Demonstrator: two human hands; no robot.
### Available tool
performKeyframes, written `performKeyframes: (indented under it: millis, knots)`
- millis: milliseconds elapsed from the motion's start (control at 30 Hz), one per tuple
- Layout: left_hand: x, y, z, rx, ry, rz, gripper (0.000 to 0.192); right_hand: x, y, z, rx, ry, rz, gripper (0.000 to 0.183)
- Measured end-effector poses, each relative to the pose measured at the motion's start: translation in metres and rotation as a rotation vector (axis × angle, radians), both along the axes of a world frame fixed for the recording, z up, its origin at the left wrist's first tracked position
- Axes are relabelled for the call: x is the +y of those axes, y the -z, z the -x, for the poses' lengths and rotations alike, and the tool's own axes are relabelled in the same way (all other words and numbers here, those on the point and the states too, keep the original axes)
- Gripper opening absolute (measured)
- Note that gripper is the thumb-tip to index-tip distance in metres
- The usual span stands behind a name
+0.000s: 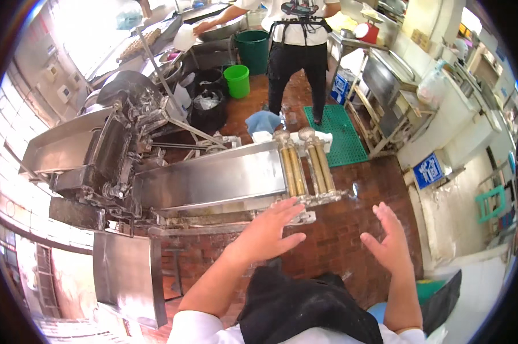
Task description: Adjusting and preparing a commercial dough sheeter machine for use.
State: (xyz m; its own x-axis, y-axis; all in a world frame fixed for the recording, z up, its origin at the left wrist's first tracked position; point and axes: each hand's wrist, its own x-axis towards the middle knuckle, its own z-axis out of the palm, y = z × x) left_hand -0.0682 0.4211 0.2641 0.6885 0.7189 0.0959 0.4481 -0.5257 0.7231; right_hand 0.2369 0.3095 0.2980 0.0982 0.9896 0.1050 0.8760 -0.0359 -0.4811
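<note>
My left hand (271, 232) is raised with fingers apart and holds nothing. It appears close to the near end of a noodle-machine bench, though I cannot tell whether it touches. At that end sit two pairs of brass-coloured grooved rollers (295, 170), set across a long stainless steel trough (216, 174). Off to the right, my right hand (387, 241) hangs in the air above the tiled floor (349, 258), thumb and fingers spread, with nothing in it. A black apron (306, 309) covers my front below both hands.
A heavy roller machine (112, 159) stands left, with a steel tray table (125, 275) before it. Ahead, a person in a dark apron (299, 43) stands near a green bucket (237, 81), a dark green bin (252, 49) and a green floor mat (336, 135). A blue cloth (262, 123) lies by the rollers.
</note>
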Motion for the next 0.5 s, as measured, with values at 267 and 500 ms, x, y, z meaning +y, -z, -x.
performKeyframes:
  millis: [267, 500]
  knots:
    - [-0.008, -0.001, -0.044, 0.107, -0.353, 0.053, 0.064, 0.066, 0.022, -0.084, 0.092, -0.243, 0.026, 0.067]
    - [-0.039, -0.012, -0.099, 0.101, -0.503, 0.064, 0.062, 0.106, 0.025, -0.146, 0.106, -0.406, 0.031, 0.067]
